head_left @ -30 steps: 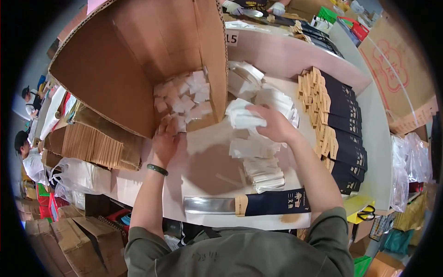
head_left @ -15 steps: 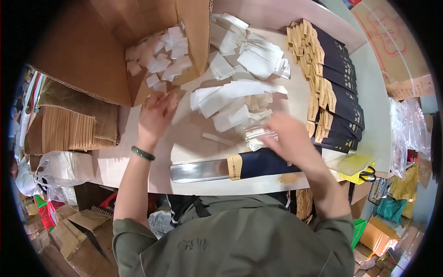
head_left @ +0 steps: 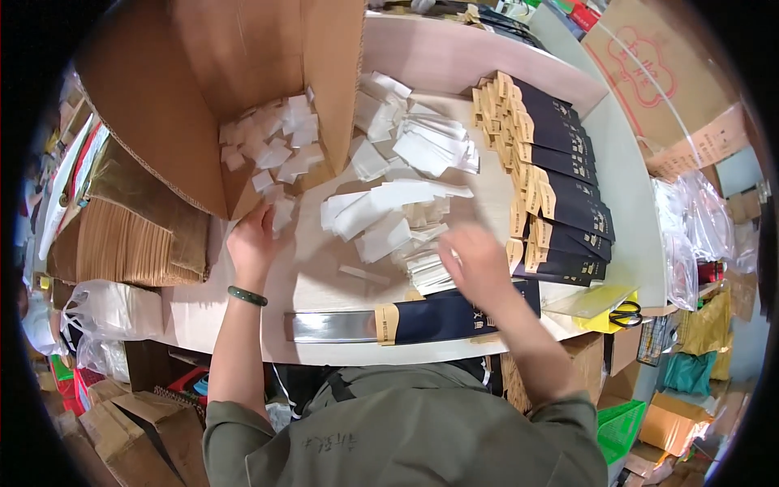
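My left hand [head_left: 253, 239] is at the mouth of a cardboard box [head_left: 146, 122], its fingers pinched on a small white packet [head_left: 282, 214]. More small white packets [head_left: 276, 138] lie loose inside the box. My right hand [head_left: 477, 264] is slightly blurred, with its fingers curled down beside a stack of narrow white slips [head_left: 428, 273]; whether it holds one is unclear. Below it, a dark blue sleeve [head_left: 438, 321] with a tan band lies along the table's front edge. A shiny silver strip [head_left: 331, 326] sticks out of its left end.
White paper pieces [head_left: 434, 146] and long white strips [head_left: 381, 203] spread over the middle of the table. Overlapping dark sleeves [head_left: 564, 178] with tan ends line the right. Black-handled scissors [head_left: 626, 314] rest near a yellow holder. A cardboard stack [head_left: 130, 239] stands left.
My left hand has drawn closer to the box mouth and its fingers have come together. My right hand has shifted slightly left beside the slips. The whole view has tilted a little.
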{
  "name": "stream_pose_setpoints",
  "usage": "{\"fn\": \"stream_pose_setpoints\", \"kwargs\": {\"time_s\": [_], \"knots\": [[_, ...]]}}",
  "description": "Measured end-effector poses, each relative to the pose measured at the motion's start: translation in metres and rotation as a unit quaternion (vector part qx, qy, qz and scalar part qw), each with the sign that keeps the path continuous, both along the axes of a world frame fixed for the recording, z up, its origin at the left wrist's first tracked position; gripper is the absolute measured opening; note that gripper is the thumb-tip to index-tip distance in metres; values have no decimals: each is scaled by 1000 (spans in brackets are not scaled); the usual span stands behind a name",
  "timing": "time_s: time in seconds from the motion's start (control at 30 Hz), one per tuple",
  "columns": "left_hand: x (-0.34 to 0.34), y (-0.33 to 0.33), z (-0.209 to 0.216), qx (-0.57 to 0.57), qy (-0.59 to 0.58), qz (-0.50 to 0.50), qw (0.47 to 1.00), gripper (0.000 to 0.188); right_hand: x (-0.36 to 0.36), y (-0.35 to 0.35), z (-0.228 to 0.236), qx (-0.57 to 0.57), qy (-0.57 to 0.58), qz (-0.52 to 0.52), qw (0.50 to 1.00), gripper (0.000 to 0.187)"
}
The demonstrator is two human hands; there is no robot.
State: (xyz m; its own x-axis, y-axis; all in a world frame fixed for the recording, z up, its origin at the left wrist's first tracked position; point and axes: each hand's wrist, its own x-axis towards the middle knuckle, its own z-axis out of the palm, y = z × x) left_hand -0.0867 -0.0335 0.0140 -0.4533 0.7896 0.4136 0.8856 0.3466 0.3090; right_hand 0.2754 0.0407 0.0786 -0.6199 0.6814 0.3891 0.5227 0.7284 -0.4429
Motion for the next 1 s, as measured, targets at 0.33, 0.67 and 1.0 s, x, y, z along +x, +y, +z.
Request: {"fn": "stream_pose_setpoints", "kwargs": {"time_s": [0.33,0.67,1.0], "knots": [[17,-37,34,119,-396,0,910,13,-40,49,-17,120,-38,-2,992,23],[121,-128,2,-19,-113,-96,989,21,-61,-17,-25,132,7,20,991,15],[113,-150,-3,110,-476,-51,871,44,-82,-87,-54,-237,-86,100,963,25]]}}
